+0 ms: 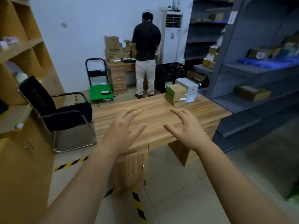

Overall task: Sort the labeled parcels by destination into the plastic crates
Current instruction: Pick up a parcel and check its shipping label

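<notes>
Both hands, left and right, hover empty with fingers spread above the worktop. The parcels sit stacked at its far right corner, well beyond the right hand.

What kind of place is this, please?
Probably a small parcel stockroom or dispatch office: grey shelving holds boxes, parcels are stacked on the wooden desk, and a black crate and green trolley stand beyond it.

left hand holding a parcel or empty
Empty: the left hand hovers above the wooden desk, fingers spread, nothing in it; the stacked parcels sit farther back.
</notes>
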